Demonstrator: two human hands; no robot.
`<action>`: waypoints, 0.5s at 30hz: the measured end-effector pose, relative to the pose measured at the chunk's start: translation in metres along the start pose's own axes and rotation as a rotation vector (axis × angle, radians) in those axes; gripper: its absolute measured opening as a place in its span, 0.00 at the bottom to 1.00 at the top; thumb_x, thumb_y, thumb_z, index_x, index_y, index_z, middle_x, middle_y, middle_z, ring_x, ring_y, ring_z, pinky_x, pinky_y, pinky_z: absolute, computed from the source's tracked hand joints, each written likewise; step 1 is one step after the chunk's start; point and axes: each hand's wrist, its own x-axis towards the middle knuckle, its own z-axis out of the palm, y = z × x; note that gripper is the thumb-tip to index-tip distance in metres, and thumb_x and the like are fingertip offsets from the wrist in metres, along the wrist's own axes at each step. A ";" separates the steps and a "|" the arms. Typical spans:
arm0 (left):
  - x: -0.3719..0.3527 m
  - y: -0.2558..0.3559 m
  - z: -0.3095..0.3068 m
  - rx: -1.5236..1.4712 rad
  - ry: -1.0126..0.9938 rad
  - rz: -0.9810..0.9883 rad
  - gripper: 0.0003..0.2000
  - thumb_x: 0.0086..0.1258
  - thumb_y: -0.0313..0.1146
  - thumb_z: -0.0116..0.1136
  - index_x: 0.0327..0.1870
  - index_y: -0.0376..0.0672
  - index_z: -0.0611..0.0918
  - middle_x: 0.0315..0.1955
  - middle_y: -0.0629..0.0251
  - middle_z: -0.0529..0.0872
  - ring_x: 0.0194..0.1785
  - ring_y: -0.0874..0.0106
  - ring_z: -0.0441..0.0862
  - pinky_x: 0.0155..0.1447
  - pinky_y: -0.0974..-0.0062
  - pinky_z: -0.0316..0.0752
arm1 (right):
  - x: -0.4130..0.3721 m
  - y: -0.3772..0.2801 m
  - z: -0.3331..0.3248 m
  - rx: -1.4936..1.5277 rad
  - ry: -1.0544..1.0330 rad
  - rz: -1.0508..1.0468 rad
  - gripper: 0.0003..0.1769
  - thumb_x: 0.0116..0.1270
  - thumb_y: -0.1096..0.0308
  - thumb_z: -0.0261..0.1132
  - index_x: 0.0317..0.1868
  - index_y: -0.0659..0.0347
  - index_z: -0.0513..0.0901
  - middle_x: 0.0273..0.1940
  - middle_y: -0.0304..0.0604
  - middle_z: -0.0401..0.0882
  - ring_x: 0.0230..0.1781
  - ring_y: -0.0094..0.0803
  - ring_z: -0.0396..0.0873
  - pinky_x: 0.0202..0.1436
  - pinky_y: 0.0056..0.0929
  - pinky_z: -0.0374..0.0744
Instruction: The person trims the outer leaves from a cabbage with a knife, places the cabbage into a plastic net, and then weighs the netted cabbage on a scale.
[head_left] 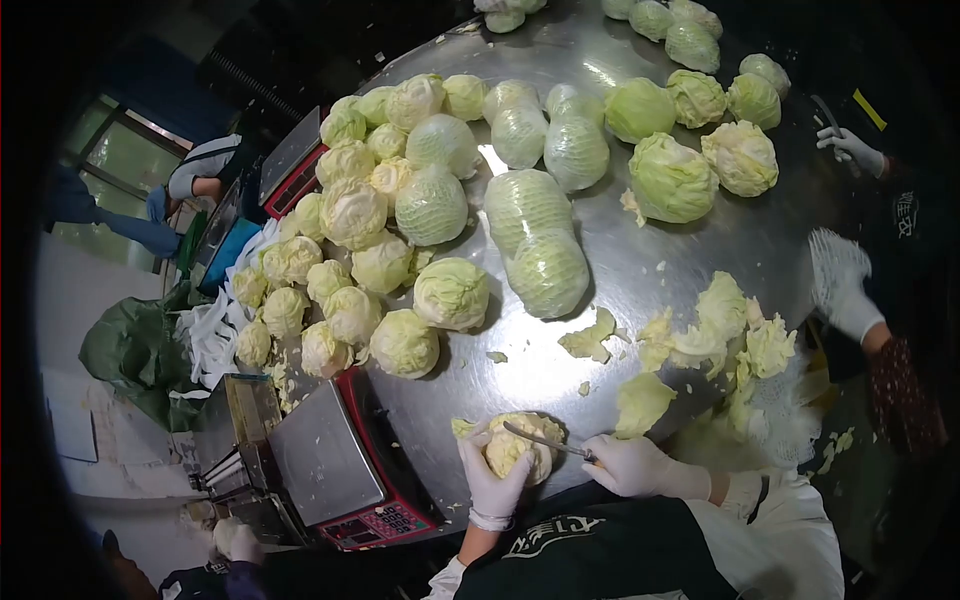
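In white gloves, both my hands are at the table's near edge. My left hand point(492, 482) is closed around the side of a trimmed cabbage point(535, 462), whose pale yellowish leaves show. My right hand point(635, 466) grips the handle of a knife point(548, 440), with its curved blade lying across the top of that cabbage. A loose cabbage leaf point(643, 403) rests on the steel table point(480, 380) just beyond my right hand. To the left of the held cabbage sits a whole cabbage point(404, 343).
Several cabbages point(352, 213) crowd the left; plastic-wrapped ones point(545, 270) stand mid-table. A red-framed scale point(325, 455) is at my left, another scale point(292, 160) farther off. Leaf scraps point(720, 320) lie right. Across there, a co-worker's gloved hands point(845, 285) show, one with a knife.
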 end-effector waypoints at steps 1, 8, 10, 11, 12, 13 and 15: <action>0.000 0.003 0.000 0.058 0.023 0.033 0.31 0.58 0.34 0.77 0.56 0.34 0.70 0.55 0.51 0.74 0.61 0.59 0.74 0.69 0.60 0.68 | 0.000 -0.001 0.001 -0.001 -0.006 0.001 0.13 0.73 0.61 0.64 0.46 0.63 0.76 0.33 0.50 0.80 0.31 0.51 0.82 0.36 0.44 0.80; 0.014 0.003 -0.002 0.157 -0.012 0.103 0.26 0.57 0.33 0.76 0.51 0.35 0.73 0.48 0.57 0.73 0.53 0.64 0.74 0.62 0.64 0.70 | 0.027 0.001 0.009 -0.115 0.011 0.056 0.12 0.73 0.63 0.63 0.43 0.63 0.74 0.32 0.52 0.81 0.29 0.54 0.83 0.34 0.48 0.81; 0.022 -0.001 -0.003 -0.003 0.000 -0.040 0.27 0.55 0.35 0.77 0.50 0.34 0.73 0.47 0.55 0.74 0.53 0.60 0.74 0.61 0.61 0.69 | 0.040 0.006 0.012 -0.138 0.001 0.060 0.12 0.73 0.63 0.62 0.44 0.64 0.74 0.32 0.53 0.82 0.30 0.54 0.84 0.35 0.49 0.82; 0.023 -0.002 -0.003 -0.164 0.007 -0.192 0.28 0.53 0.37 0.79 0.49 0.34 0.74 0.45 0.53 0.74 0.52 0.56 0.74 0.60 0.58 0.69 | 0.051 0.001 0.008 -0.187 -0.037 0.095 0.12 0.74 0.62 0.61 0.44 0.64 0.75 0.32 0.54 0.82 0.30 0.52 0.85 0.34 0.48 0.82; 0.021 0.002 -0.003 -0.163 0.009 -0.194 0.28 0.53 0.37 0.79 0.49 0.34 0.74 0.45 0.53 0.74 0.52 0.56 0.74 0.60 0.58 0.69 | 0.057 -0.003 0.008 -0.232 -0.080 0.135 0.12 0.75 0.61 0.60 0.44 0.64 0.77 0.32 0.55 0.83 0.29 0.50 0.86 0.34 0.46 0.83; 0.021 0.009 -0.002 0.028 -0.014 -0.032 0.28 0.53 0.37 0.79 0.49 0.34 0.74 0.46 0.53 0.75 0.52 0.56 0.74 0.61 0.58 0.69 | 0.064 0.005 0.016 -0.199 -0.121 0.228 0.15 0.76 0.60 0.58 0.45 0.66 0.76 0.35 0.59 0.85 0.35 0.51 0.87 0.40 0.48 0.84; 0.014 0.007 -0.003 0.164 -0.037 0.120 0.29 0.54 0.37 0.78 0.53 0.35 0.74 0.51 0.51 0.76 0.58 0.54 0.74 0.67 0.55 0.68 | 0.073 0.022 0.009 -0.106 -0.170 0.240 0.16 0.76 0.59 0.58 0.45 0.67 0.76 0.36 0.59 0.85 0.37 0.52 0.87 0.42 0.50 0.84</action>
